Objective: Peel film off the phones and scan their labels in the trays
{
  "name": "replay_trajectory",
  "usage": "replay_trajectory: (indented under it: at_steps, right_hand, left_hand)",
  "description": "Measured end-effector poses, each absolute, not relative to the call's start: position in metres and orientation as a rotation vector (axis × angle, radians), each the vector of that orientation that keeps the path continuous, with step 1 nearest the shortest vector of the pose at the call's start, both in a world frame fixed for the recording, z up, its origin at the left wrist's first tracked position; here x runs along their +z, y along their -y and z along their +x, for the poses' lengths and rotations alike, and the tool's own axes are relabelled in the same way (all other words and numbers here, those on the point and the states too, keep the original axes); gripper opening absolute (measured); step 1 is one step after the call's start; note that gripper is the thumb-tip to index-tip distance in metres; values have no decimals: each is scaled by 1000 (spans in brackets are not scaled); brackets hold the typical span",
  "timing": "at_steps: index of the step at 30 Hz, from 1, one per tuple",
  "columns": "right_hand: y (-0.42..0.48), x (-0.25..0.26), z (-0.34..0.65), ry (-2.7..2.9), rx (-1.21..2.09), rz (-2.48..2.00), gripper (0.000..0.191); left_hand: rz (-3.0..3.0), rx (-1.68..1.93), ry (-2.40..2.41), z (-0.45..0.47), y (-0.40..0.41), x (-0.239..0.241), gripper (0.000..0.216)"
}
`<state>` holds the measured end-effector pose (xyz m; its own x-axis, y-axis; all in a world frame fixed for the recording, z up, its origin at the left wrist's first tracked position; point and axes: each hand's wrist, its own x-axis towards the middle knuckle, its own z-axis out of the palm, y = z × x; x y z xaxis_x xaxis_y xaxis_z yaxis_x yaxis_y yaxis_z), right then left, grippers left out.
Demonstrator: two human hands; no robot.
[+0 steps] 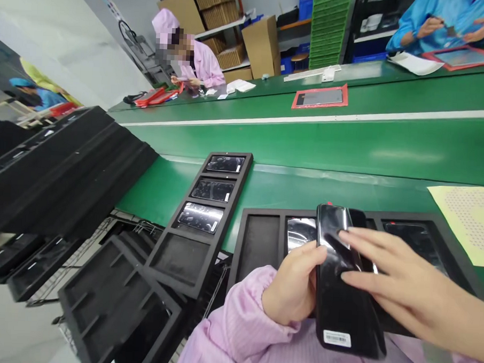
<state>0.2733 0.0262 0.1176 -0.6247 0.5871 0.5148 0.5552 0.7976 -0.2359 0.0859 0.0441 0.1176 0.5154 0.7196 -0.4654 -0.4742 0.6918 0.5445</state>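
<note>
A glossy black phone with a white barcode label near its lower end is tilted in front of me. My left hand grips its left edge, thumb at the side and the other fingers hidden behind. Across its face my right hand reaches with fingers stretched out, the fingertips on or just over the glass. Part of another dark rounded edge shows behind the phone; whether it is held too, I cannot tell. Below lies a black foam tray, with phone panels in some slots and one bare slot at the left.
A second foam tray holds several labelled panels. More trays lie on a wire rack, beside a tall black stack. Yellow paper lies right. Across the green bench, a person in pink and another in blue sit working.
</note>
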Motion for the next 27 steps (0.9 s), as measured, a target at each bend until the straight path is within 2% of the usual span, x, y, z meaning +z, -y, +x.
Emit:
replay_trajectory:
  at_steps: [3, 10, 15, 23, 27]
  right_hand:
    - [-38, 107, 281, 2261, 43, -993, 24]
    - [-47, 104, 269, 1966, -6, -1299, 37]
    - [-45, 114, 253, 1866, 38, -1416, 42]
    - [-39, 121, 225, 1987, 64, -1355, 41]
    - [-22, 127, 228, 2321, 236, -935, 32]
  left_hand:
    - [367, 736, -728, 90, -43, 121, 35]
    - [339, 695, -727, 93, -41, 124, 27]
    - [250, 704, -702, 92, -49, 107, 16]
    - [200, 766, -748, 86, -52, 67, 11]
    - [276, 817, -809, 66, -61, 73, 19]
